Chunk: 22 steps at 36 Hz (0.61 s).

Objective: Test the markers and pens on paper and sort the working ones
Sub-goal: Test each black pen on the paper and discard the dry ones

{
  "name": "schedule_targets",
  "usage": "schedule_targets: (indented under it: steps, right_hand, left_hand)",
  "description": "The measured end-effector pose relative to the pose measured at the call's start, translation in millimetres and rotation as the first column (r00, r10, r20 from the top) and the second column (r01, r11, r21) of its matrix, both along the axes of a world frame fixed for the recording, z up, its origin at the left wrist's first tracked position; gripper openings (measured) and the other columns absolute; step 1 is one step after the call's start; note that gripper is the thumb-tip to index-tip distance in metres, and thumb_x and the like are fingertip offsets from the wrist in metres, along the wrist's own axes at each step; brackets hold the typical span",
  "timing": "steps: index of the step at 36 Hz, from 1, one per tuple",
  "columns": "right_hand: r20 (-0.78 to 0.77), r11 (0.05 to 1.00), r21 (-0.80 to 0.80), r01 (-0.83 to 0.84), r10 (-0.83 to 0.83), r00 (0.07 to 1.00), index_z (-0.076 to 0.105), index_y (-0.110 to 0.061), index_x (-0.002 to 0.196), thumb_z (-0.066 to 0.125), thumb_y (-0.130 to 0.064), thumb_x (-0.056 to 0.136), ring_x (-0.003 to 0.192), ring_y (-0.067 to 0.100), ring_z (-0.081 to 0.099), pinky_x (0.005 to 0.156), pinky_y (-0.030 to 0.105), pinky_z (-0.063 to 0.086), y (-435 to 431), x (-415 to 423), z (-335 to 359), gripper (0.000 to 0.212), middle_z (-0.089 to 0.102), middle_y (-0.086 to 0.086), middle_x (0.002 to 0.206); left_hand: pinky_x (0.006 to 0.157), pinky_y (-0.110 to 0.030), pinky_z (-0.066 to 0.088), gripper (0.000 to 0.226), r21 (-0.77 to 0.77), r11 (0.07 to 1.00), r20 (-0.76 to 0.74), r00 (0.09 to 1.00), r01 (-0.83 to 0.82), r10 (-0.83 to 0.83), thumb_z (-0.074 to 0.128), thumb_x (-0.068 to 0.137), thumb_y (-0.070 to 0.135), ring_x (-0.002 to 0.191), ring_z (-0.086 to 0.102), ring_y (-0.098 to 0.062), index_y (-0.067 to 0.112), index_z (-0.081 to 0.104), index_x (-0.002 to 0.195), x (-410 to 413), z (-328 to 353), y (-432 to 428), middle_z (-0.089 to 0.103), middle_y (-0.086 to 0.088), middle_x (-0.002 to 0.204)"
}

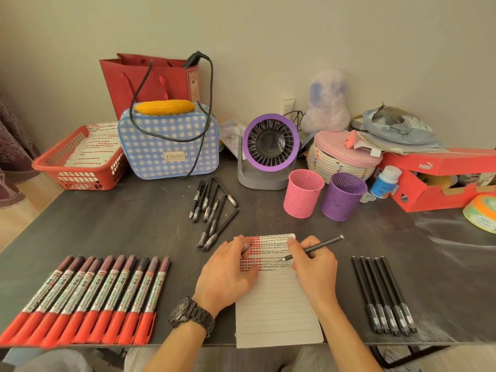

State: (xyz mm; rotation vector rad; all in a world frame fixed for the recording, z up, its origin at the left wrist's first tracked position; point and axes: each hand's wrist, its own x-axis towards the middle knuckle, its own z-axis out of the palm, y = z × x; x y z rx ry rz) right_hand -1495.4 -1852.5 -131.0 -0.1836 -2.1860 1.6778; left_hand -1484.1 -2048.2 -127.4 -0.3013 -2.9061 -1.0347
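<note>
Black pen [320,246] pinched in right hand [314,265], tip down-left on paper [279,312], tail up-right; left hand's [228,269] grip unclear.

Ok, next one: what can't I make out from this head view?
Head view only:
- Pen tip in the right hand: fresh mark too small to tell apart from older ones on the paper.
- Small dark thing at the left hand: mostly covered by its fingers.
- Pink cup and purple cup: insides mostly hidden by their walls.
- Shoebox: cut off by the right edge.
</note>
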Motion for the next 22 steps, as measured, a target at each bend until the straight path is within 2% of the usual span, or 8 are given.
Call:
schedule_targets:
  steps: [3,5,7,9,12,15,18,22]
  right_hand:
    - [-0.003,0.998,-0.058,0.035,-0.035,0.999,0.053,-0.022,0.063,0.069,-0.046,0.093,0.042,0.01,0.049,0.046,0.022,0.042,0,1,4,0.042,0.054,0.0,0.046]
    - [0.004,0.988,-0.151,0.029,-0.028,1.0,0.057,-0.022,0.066,0.067,-0.046,0.095,0.044,0.011,0.047,0.045,0.022,0.04,0,2,9,0.038,0.052,-0.001,0.047]
    - [0.0,0.964,-0.265,-0.017,0.017,1.0,0.063,-0.023,0.072,0.065,-0.037,0.098,0.048,0.012,0.048,0.046,0.022,0.041,1,4,12,0.03,0.056,0.0,0.056]
    - [-0.007,0.929,-0.359,-0.09,0.093,0.996,0.069,-0.022,0.081,0.06,-0.024,0.102,0.05,0.015,0.052,0.046,0.024,0.043,2,8,13,0.023,0.064,0.004,0.07]
    - [-0.015,0.849,-0.491,-0.194,0.215,0.977,0.073,-0.016,0.093,0.051,-0.008,0.102,0.052,0.018,0.054,0.048,0.025,0.045,3,20,10,0.025,0.068,0.011,0.083]
    - [-0.021,0.868,-0.446,-0.217,0.232,0.972,0.071,-0.017,0.092,0.05,0.0,0.1,0.051,0.018,0.052,0.047,0.024,0.044,3,29,5,0.028,0.071,0.015,0.083]
    - [-0.021,0.887,-0.413,-0.207,0.218,0.976,0.066,-0.016,0.087,0.056,-0.003,0.099,0.048,0.018,0.051,0.046,0.024,0.042,3,29,6,0.021,0.072,0.019,0.078]
    - [-0.051,0.891,-0.387,-0.238,0.236,0.97,0.072,-0.018,0.084,0.064,-0.005,0.096,0.049,0.017,0.051,0.046,0.022,0.043,4,29,7,0.019,0.071,0.018,0.074]
  left_hand:
    - [0.099,-0.021,0.038,0.036,-0.008,1.0,-0.014,1.0,-0.002,0.002,0.055,0.09,0.046,0.14,0.03,0.005,0.038,0.046,0.124,1,-1,-2,0.046,0.023,0.144]
    - [0.098,-0.019,0.038,0.023,0.002,1.0,-0.043,0.999,0.008,-0.008,0.055,0.091,0.045,0.14,0.029,0.006,0.039,0.044,0.11,3,1,-2,0.044,0.026,0.143]
    - [0.088,-0.024,0.045,0.017,0.016,1.0,-0.101,0.995,-0.009,0.011,0.052,0.092,0.049,0.116,0.047,-0.001,0.035,0.043,0.096,6,3,-1,0.056,0.022,0.119]
    - [0.076,-0.032,0.044,0.022,0.028,0.999,-0.168,0.985,-0.031,0.036,0.042,0.094,0.052,0.089,0.047,-0.006,0.03,0.046,0.09,10,7,-1,0.052,0.016,0.092]
    - [0.075,-0.037,0.042,0.034,0.062,0.998,-0.217,0.976,-0.01,0.023,0.026,0.099,0.048,0.082,0.045,-0.01,0.027,0.05,0.091,16,7,-1,0.05,0.012,0.087]
    - [0.076,-0.035,0.042,0.041,0.038,0.999,-0.232,0.973,0.004,0.005,0.019,0.103,0.043,0.083,0.046,-0.011,0.026,0.056,0.099,19,7,-1,0.049,0.012,0.09]
    - [0.075,-0.032,0.043,0.034,-0.007,1.0,-0.234,0.972,-0.012,0.01,0.028,0.107,0.038,0.083,0.046,-0.009,0.025,0.059,0.109,17,6,2,0.048,0.012,0.093]
    - [0.077,-0.032,0.047,0.03,-0.06,0.998,-0.21,0.978,-0.017,0.004,0.037,0.108,0.037,0.089,0.049,-0.009,0.026,0.058,0.126,14,2,1,0.05,0.012,0.102]
